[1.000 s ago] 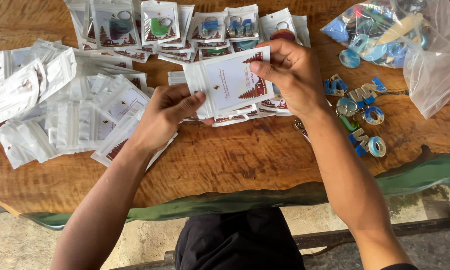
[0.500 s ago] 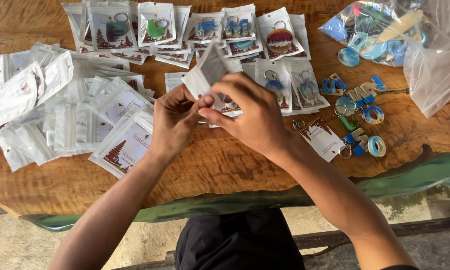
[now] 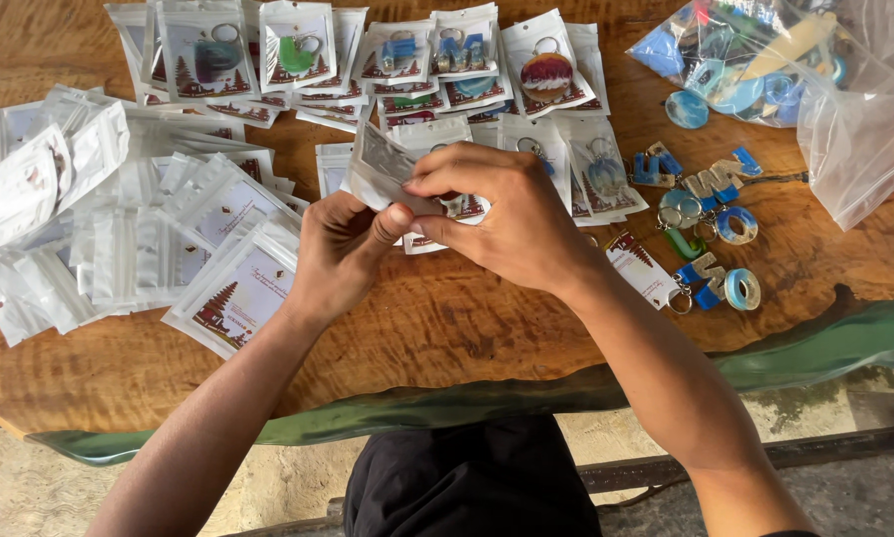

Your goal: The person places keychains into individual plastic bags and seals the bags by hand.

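A small white packet (image 3: 382, 171) sits pinched between both hands above the middle of the wooden tabletop (image 3: 447, 328), tilted, its lower end hidden behind the fingers. The left hand (image 3: 343, 254) closes its grip on the packet from below with thumb and fingertips; the right hand (image 3: 502, 214) clamps the same packet from above (what is inside cannot be made out). To the left lies a heap of empty white packets (image 3: 119, 229). Along the far edge run rows of filled packets (image 3: 387, 55), partly cut off. At right, loose keychains (image 3: 711, 229) lie near a clear plastic bag (image 3: 845, 109).
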